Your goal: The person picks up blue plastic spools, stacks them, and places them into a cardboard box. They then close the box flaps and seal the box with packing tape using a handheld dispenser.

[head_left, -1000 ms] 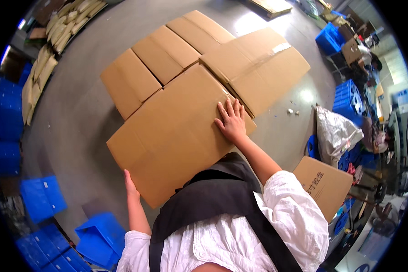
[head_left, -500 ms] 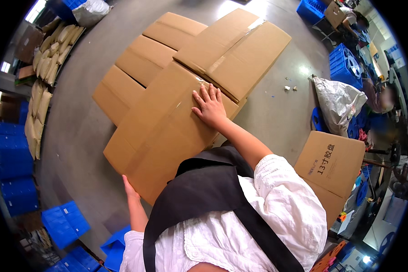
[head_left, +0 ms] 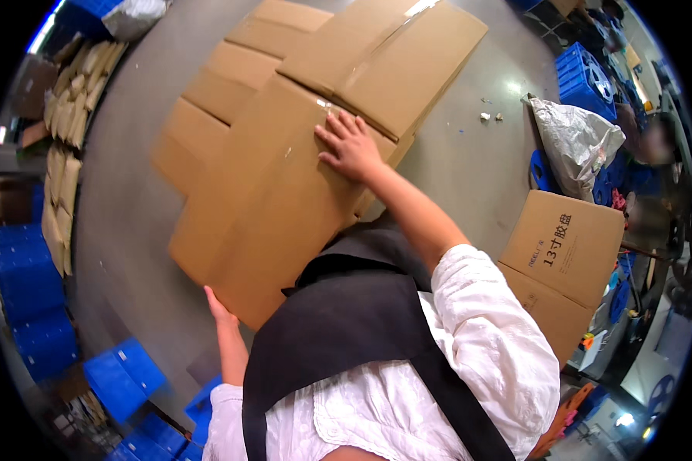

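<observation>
You are looking at one big flattened cardboard box [head_left: 284, 192] spread over the floor, and both of your hands are on it: the left hand [head_left: 217, 306] at its near edge, the right hand [head_left: 351, 144] flat on top. One closed cardboard carton [head_left: 565, 253] is sitting to your right. One grey plastic sack [head_left: 577, 142] is lying beyond it. One row of tan bundles [head_left: 65, 154] is running along the left. Blue crates are standing in several stacks around the rim; an exact count cannot be told.
</observation>
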The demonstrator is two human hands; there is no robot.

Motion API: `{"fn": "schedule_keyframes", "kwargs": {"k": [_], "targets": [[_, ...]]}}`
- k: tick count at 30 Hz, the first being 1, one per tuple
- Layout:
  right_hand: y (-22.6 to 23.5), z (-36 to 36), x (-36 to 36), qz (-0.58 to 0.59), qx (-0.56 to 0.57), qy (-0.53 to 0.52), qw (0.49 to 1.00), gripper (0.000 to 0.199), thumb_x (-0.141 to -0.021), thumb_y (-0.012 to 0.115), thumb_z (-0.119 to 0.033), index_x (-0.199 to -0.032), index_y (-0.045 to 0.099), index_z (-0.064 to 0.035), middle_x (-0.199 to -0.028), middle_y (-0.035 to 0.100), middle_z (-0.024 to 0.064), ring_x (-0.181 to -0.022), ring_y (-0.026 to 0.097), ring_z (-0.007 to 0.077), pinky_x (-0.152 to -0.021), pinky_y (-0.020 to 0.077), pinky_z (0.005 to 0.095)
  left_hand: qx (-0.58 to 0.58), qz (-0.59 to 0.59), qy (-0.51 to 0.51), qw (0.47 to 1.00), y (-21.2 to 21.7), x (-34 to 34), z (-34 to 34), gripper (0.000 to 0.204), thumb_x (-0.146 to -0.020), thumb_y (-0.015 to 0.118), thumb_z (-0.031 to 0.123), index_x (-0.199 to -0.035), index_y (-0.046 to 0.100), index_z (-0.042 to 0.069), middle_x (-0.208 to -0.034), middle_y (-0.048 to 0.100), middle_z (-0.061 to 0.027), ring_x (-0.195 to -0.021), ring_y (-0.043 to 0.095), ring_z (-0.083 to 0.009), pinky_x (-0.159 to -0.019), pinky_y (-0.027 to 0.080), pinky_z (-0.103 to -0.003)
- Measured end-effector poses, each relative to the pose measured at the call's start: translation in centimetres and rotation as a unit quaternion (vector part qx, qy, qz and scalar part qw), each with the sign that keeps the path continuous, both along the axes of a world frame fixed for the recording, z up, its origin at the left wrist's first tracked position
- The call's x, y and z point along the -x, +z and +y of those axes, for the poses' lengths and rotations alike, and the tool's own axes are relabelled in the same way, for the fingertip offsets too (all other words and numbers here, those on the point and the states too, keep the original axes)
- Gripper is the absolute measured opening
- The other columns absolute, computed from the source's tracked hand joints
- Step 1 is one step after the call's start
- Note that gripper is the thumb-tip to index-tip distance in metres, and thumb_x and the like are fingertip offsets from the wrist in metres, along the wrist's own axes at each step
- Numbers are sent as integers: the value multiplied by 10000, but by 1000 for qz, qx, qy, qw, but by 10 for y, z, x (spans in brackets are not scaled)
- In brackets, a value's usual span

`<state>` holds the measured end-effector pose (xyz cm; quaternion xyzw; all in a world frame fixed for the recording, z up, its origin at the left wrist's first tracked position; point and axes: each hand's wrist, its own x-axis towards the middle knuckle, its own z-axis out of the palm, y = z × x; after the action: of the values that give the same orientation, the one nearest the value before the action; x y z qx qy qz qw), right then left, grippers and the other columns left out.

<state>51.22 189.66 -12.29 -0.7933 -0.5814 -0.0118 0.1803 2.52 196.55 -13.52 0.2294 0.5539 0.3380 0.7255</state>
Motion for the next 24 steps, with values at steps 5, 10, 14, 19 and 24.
{"fn": "schedule_keyframes", "kwargs": {"k": [5, 10, 14, 19, 24], "targets": [[19, -37, -27, 24, -22, 16, 999, 596, -827, 632, -375, -1349, 456, -147, -1423, 406, 121, -1315, 360, 310, -1059, 316, 435, -3, 36, 35, 999, 1, 2, -6, 626, -960, 363, 542, -1378, 383, 77, -1378, 448, -95, -1225, 467, -272, -978, 430, -415], [6, -40, -20, 55, -65, -95, 992, 653, -769, 706, -319, -1301, 463, -28, -1315, 481, 168, -1156, 461, 353, -983, 390, 427, 19, -18, 37, 999, -8, 5, -8, 613, -955, 389, 539, -1360, 412, 79, -1354, 477, -83, -1216, 476, -256, -984, 424, -399], [20, -32, -16, 80, -25, -126, 989, 639, -731, 734, -291, -1265, 494, -35, -1200, 527, 183, -1076, 495, 369, -934, 417, 440, 24, -14, 48, 998, -6, 11, -25, 616, -947, 408, 544, -1356, 421, 83, -1347, 486, -76, -1216, 476, -249, -993, 414, -391], [13, -46, -19, 71, -19, -130, 989, 589, -731, 732, -280, -1233, 523, -52, -1137, 548, 183, -1056, 502, 372, -943, 403, 435, 33, -35, 68, 997, -19, 16, -38, 617, -944, 425, 538, -1364, 413, 86, -1346, 487, -82, -1217, 476, -250, -999, 413, -404], [5, -47, -39, 29, -35, -83, 996, 582, -768, 711, -264, -1262, 516, -25, -1149, 554, 187, -1091, 501, 356, -963, 391, 433, 14, -47, 72, 996, -15, -4, -49, 624, -940, 435, 535, -1372, 398, 86, -1361, 467, -97, -1222, 473, -268, -985, 432, -437]]}}
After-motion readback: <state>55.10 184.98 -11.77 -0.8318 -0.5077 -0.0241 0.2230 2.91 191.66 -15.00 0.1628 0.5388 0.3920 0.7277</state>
